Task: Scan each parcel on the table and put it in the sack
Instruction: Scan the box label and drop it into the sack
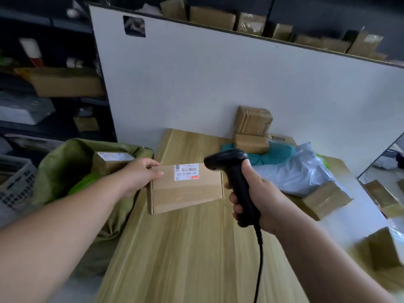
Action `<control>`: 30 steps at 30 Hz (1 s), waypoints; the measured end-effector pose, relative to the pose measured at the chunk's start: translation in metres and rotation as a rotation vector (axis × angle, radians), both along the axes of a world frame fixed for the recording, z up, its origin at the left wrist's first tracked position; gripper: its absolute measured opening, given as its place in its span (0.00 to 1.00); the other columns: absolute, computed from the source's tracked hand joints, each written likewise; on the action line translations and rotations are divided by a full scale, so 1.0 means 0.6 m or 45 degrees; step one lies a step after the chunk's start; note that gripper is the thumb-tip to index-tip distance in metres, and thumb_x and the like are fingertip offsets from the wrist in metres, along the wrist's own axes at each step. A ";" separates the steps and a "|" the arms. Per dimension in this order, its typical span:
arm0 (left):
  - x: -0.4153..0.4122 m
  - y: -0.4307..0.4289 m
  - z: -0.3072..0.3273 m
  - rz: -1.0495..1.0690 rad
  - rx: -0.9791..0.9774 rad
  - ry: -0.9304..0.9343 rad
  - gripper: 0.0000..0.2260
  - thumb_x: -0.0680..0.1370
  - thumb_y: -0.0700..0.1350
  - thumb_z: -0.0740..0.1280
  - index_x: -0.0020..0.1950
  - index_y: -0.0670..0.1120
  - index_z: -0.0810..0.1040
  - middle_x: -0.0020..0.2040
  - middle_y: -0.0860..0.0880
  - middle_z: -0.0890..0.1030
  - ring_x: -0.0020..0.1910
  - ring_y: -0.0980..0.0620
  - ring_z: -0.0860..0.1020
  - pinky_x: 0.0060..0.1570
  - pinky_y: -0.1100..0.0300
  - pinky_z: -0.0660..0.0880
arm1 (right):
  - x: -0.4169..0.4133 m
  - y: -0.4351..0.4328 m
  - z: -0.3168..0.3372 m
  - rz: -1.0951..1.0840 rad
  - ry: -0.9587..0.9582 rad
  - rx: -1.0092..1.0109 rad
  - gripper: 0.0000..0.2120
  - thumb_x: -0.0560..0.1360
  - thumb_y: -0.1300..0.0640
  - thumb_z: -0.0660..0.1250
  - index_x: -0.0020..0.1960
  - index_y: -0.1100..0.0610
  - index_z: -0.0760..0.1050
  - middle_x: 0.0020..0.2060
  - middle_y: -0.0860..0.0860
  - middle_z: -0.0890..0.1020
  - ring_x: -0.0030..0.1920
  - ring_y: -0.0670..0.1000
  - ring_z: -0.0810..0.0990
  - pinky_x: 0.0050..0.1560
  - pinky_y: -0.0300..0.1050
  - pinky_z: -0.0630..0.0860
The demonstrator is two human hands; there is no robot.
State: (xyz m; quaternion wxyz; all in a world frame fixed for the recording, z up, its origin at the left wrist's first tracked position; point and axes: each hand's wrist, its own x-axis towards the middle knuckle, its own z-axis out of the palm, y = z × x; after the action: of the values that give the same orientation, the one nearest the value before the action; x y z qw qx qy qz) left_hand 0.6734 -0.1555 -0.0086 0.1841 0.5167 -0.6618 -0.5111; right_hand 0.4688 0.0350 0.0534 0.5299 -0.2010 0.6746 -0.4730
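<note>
**Scanning a flat brown cardboard parcel [188, 191] over the pale wooden tabletop [185, 248]**

The left hand [140, 173] is gripping the parcel by its left end, thumb on top, keeping the white barcode label [186, 171] facing up. The right hand [255, 200] is wrapping round the handle of a black corded barcode scanner [231, 171], its head hanging just beside the label. The green fabric sack [72, 162] is gaping open at the left, a labelled brown box [113, 160] lying inside.
</note>
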 end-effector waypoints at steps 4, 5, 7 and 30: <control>0.056 -0.011 0.008 0.029 -0.040 0.004 0.11 0.76 0.40 0.69 0.58 0.45 0.77 0.51 0.46 0.79 0.49 0.49 0.77 0.51 0.56 0.73 | 0.051 -0.025 0.016 0.034 0.040 0.016 0.35 0.76 0.28 0.54 0.50 0.61 0.77 0.28 0.53 0.75 0.24 0.52 0.71 0.32 0.46 0.68; 0.067 -0.013 0.011 0.041 -0.046 0.005 0.11 0.76 0.40 0.69 0.59 0.45 0.77 0.53 0.45 0.79 0.50 0.49 0.76 0.52 0.55 0.73 | 0.062 -0.030 0.018 0.040 0.052 0.021 0.35 0.77 0.29 0.54 0.50 0.61 0.77 0.28 0.53 0.75 0.24 0.52 0.71 0.32 0.46 0.68; 0.087 -0.018 0.013 0.058 -0.064 0.016 0.12 0.77 0.40 0.68 0.60 0.44 0.76 0.54 0.45 0.78 0.51 0.49 0.76 0.49 0.58 0.72 | 0.080 -0.039 0.022 0.055 0.071 0.027 0.35 0.77 0.29 0.54 0.51 0.61 0.78 0.28 0.53 0.76 0.24 0.52 0.71 0.32 0.46 0.69; 0.283 -0.071 -0.033 0.751 -0.730 -0.711 0.18 0.72 0.44 0.71 0.55 0.36 0.70 0.53 0.37 0.75 0.53 0.38 0.74 0.52 0.48 0.72 | 0.199 -0.162 -0.023 0.270 0.077 0.061 0.36 0.73 0.27 0.59 0.55 0.60 0.80 0.32 0.55 0.79 0.26 0.52 0.74 0.28 0.46 0.72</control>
State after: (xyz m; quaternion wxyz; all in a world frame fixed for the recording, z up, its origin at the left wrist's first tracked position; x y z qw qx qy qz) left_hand 0.8433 -0.1981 -0.0283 0.2712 0.7277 -0.6253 -0.0765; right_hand 0.5882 -0.0620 0.0397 0.5610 -0.2726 0.6762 -0.3920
